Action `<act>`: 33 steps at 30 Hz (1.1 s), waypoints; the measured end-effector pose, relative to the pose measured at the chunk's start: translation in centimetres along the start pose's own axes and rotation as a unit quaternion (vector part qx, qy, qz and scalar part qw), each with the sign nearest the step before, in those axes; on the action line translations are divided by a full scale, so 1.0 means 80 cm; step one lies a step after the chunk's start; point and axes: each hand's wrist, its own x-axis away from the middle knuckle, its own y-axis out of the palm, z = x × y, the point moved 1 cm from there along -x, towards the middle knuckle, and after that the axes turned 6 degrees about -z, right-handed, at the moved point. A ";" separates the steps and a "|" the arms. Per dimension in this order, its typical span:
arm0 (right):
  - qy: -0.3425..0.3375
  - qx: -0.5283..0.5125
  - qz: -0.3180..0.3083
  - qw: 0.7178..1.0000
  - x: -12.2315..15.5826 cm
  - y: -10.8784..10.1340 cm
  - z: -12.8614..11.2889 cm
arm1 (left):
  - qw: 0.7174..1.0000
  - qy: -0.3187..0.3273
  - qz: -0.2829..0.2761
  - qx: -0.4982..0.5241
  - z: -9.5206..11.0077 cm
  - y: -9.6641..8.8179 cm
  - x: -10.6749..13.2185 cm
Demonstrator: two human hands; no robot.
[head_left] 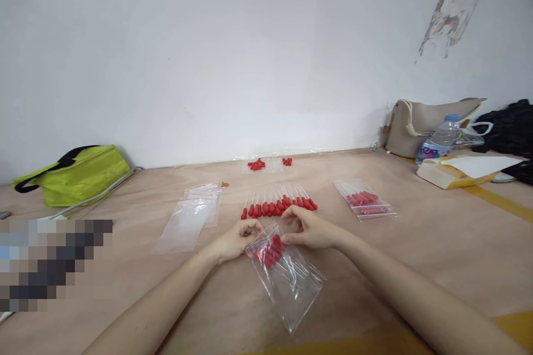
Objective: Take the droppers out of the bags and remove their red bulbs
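My left hand (pixel 236 239) and my right hand (pixel 307 228) both pinch the mouth of a clear zip bag (pixel 287 277) that lies on the brown table. Inside the bag are several glass droppers with red rubber bulbs (pixel 271 250), their bulbs toward the mouth. Just beyond my hands lies a row of loose red-bulbed droppers (pixel 278 205). Both hands have their fingers curled closed on the bag's top edge.
Empty clear zip bags (pixel 189 219) lie to the left. Filled dropper bags (pixel 366 200) sit to the right. Loose red bulbs (pixel 257 164) lie near the wall. A green bag (pixel 75 173) is far left. A beige bag (pixel 420 122), water bottle (pixel 440 138) and box (pixel 453 173) are at right.
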 end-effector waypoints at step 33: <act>-0.086 0.328 0.093 0.936 0.037 0.027 0.018 | 0.997 0.013 0.039 -0.060 -0.012 0.016 0.055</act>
